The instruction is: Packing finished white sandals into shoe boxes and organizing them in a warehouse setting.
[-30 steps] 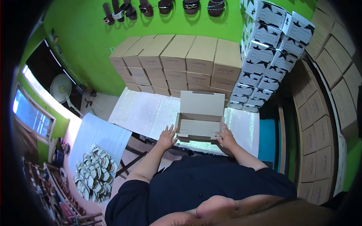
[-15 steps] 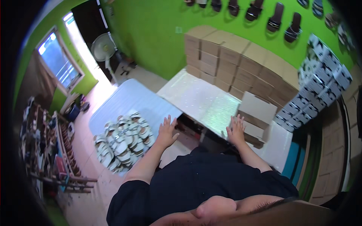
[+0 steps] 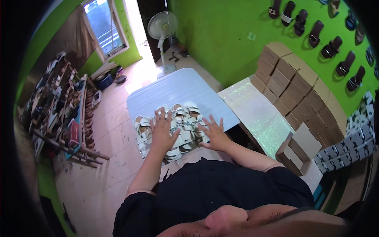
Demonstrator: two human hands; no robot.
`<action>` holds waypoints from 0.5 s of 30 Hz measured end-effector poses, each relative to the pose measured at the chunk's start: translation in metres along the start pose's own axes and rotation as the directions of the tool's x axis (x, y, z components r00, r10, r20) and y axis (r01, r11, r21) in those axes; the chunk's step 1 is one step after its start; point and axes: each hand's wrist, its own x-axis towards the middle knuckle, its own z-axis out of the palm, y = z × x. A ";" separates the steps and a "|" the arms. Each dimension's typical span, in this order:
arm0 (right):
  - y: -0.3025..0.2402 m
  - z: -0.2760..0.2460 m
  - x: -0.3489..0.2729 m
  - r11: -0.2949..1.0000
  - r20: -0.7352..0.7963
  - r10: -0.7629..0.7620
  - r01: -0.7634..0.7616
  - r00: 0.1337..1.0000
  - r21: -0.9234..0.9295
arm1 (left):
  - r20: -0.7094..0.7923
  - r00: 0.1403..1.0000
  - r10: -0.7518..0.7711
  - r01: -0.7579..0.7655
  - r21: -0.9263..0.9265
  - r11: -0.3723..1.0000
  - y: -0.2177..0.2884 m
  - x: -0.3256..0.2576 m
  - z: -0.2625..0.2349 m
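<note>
A pile of white strappy sandals (image 3: 182,136) lies on the near part of a pale blue table (image 3: 173,85). My left hand (image 3: 161,132) is over the left-middle of the pile, its fingers spread and nothing in its grasp. At the right side of the sandals is my right hand (image 3: 215,135), open as well, with the fingertips beside the outermost pair. Whether either hand touches the sandals I cannot tell. To my right, an open cardboard box (image 3: 298,152) with a raised lid rests on a shiny white table (image 3: 258,108).
Stacked brown cardboard boxes (image 3: 294,81) line the green wall. Black-and-white patterned boxes (image 3: 347,144) stand at the far right. Sandals (image 3: 331,47) hang on the wall. A standing fan (image 3: 162,25) is by the doorway. Shoe racks (image 3: 75,114) fill the left side.
My view has turned left toward the sandal pile. Both hands have come over to it; the right hand has left the area beside the open cardboard box.
</note>
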 end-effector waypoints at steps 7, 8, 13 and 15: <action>-0.051 0.047 0.045 0.868 -0.078 -0.491 0.479 0.868 -0.131 | -0.056 0.955 -0.291 0.291 -0.007 0.957 -0.061 -0.038 -0.026; -0.056 0.051 0.050 0.842 -0.144 -0.532 0.501 0.835 -0.203 | -0.058 0.950 -0.307 0.308 -0.001 0.951 -0.066 -0.044 -0.027; -0.062 0.063 0.063 0.807 -0.309 -0.589 0.522 0.747 -0.276 | -0.071 0.946 -0.316 0.316 -0.009 0.949 -0.078 -0.055 -0.026; -0.062 0.061 0.067 0.786 -0.319 -0.617 0.541 0.720 -0.298 | -0.070 0.946 -0.318 0.317 -0.013 0.948 -0.079 -0.054 -0.025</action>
